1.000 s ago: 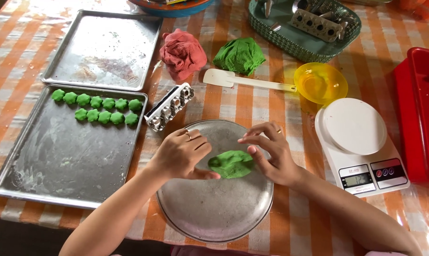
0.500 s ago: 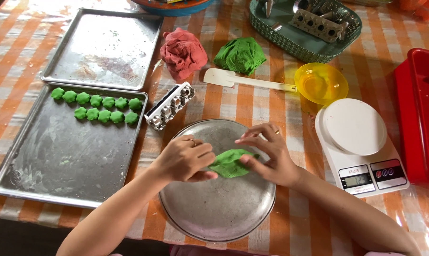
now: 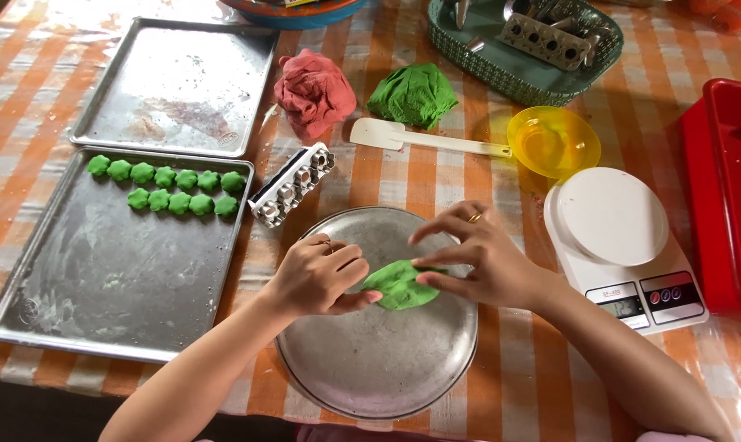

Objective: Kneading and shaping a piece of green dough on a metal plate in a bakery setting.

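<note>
Your hands have drawn together over the round metal plate [image 3: 362, 360], and the green dough [image 3: 399, 285] that lay flat between them a second ago is now pinched up from both sides. Your left hand [image 3: 317, 277] has closed more, its thumb tucked under the dough's left edge. Your right hand [image 3: 473, 263] has slid its fingertips [image 3: 424, 281] onto the right edge, and the piece now looks folded and thicker.

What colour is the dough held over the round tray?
Green dough, seen in the head view.
</note>
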